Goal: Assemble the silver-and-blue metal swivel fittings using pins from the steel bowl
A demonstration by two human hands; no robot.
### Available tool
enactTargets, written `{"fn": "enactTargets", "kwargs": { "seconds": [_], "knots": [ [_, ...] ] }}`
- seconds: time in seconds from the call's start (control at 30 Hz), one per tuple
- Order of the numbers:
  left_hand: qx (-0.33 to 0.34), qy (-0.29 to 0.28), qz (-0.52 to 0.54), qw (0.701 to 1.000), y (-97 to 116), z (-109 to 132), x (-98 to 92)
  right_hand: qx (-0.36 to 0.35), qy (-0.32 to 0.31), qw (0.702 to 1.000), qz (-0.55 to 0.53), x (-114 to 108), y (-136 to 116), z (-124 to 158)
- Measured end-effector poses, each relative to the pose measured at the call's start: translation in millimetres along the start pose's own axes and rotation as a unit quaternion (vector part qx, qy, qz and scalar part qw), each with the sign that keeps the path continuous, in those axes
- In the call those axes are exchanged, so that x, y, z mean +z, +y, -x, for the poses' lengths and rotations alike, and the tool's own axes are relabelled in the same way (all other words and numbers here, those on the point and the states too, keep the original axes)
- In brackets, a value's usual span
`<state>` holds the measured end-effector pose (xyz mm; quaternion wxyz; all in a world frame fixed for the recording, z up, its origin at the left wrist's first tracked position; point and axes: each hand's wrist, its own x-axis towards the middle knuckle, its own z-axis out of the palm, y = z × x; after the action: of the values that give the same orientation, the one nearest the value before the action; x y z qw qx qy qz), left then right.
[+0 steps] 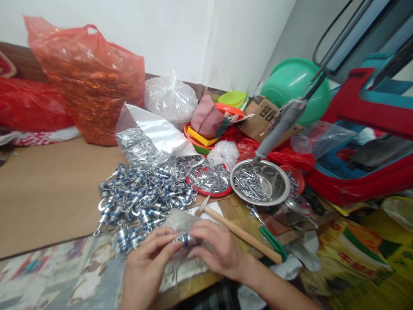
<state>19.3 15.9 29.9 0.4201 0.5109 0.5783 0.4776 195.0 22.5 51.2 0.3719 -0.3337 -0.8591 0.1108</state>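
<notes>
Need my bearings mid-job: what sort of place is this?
Likely a home piecework corner: left hand and right hand pinch one blue-banded part beside a heap of them, a steel bowl holds pins, stuffed plastic bags line the wall.

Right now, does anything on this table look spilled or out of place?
The blue-banded parts lie in a loose heap on the table, spread out below the open clear bag, while smaller metal pieces sit in a red plate and a steel bowl. Nothing looks broken.
</notes>
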Motion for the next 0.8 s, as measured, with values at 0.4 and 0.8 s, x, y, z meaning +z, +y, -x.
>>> {"fn": "enactTargets", "kwargs": {
  "seconds": [0.4, 0.8],
  "knots": [
    [0.004, -0.089, -0.023, 0.996, 12.7, -0.8, -6.2, -0.084, 0.029, 0.994, 0.068, -1.0, -1.2, 6.8],
    [-0.169, -0.07, 0.176, 0.967, 0.7, 9.6, 2.7, 0.164, 0.014, 0.979, -0.123, 3.6, -12.9, 6.2]
  ]
}}
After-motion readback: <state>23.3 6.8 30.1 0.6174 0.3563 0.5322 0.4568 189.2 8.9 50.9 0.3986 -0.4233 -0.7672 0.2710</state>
